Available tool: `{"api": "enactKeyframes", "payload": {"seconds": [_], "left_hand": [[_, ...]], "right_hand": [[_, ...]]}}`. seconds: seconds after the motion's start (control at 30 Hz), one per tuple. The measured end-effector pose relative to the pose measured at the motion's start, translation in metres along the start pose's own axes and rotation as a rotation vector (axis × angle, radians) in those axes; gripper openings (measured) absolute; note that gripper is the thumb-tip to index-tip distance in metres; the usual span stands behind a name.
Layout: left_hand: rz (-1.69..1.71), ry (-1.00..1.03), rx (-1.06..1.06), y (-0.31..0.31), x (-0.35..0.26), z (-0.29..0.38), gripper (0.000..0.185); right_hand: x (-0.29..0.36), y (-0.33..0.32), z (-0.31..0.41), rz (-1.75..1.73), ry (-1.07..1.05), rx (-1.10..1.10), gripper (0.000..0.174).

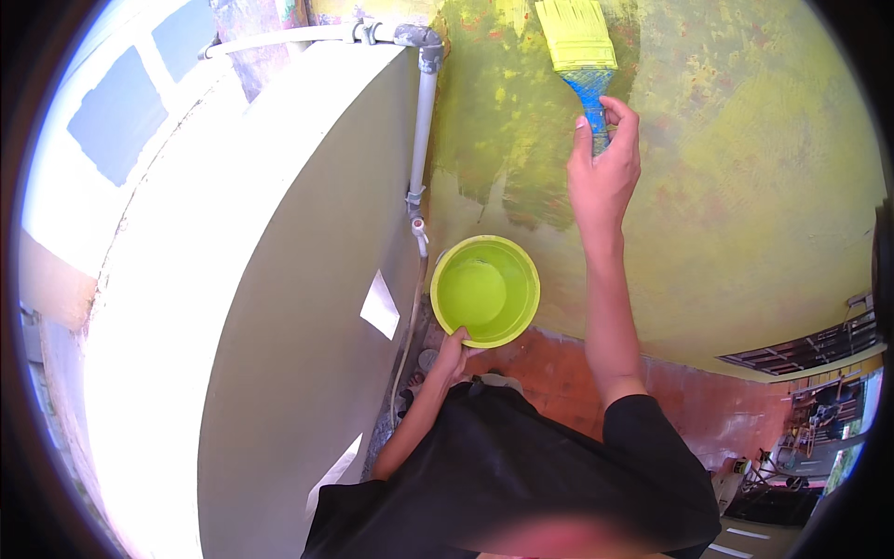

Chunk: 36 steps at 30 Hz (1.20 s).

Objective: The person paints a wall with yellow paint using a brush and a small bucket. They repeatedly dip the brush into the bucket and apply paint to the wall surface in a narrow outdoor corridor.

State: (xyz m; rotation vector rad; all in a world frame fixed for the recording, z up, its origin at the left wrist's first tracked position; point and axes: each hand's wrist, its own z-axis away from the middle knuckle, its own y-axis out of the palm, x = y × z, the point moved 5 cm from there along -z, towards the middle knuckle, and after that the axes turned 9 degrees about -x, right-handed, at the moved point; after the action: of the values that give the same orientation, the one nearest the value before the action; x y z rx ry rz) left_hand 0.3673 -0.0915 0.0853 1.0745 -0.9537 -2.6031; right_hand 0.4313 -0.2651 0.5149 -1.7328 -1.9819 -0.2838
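My right hand (606, 164) grips the blue handle of a wide paintbrush (580, 42), raised at the wall. Its bristles and ferrule are coated in bright yellow-green paint and lie over the wall surface; whether they touch it I cannot tell. The wall (733, 209) is streaked yellow-green, with a darker, wet-looking patch left of the brush. Lower down, my left hand (455, 353) holds a yellow-green plastic bucket (534, 290) by its near rim, thumb over the edge. Yellow-green paint is visible inside the bucket.
A grey PVC pipe (424, 133) with a small tap (419, 227) runs down the corner. On the left stands a beige side wall (314, 293) with a sunlit top. Below are reddish floor tiles (559, 370). A dark window grille (803, 349) shows at the right.
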Motion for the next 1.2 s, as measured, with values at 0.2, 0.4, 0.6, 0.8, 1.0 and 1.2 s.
{"api": "enactKeyframes", "payload": {"seconds": [0.2, 0.4, 0.6, 0.8, 1.0, 1.2], "left_hand": [[-0.016, -0.054, 0.022, -0.024, 0.001, 0.009, 0.051], [0.003, -0.074, 0.020, -0.050, 0.007, 0.018, 0.043], [-0.023, -0.084, -0.008, -0.064, 0.007, 0.020, 0.038], [-0.023, -0.071, 0.018, -0.065, 0.008, 0.018, 0.037], [-0.011, -0.083, 0.076, -0.059, 0.011, 0.020, 0.037], [0.006, -0.107, 0.047, -0.065, 0.014, 0.020, 0.038]], "right_hand": [[-0.021, 0.040, 0.038, 0.004, 0.065, 0.160, 0.026], [-0.047, 0.052, 0.124, -0.033, 0.238, 0.300, 0.023], [-0.035, 0.009, 0.104, 0.013, 0.191, 0.178, 0.020], [-0.008, -0.032, -0.011, 0.046, 0.116, 0.076, 0.030], [-0.027, 0.001, -0.030, -0.008, 0.087, 0.083, 0.036], [-0.083, 0.040, 0.105, -0.253, 0.639, 0.264, 0.036]]}}
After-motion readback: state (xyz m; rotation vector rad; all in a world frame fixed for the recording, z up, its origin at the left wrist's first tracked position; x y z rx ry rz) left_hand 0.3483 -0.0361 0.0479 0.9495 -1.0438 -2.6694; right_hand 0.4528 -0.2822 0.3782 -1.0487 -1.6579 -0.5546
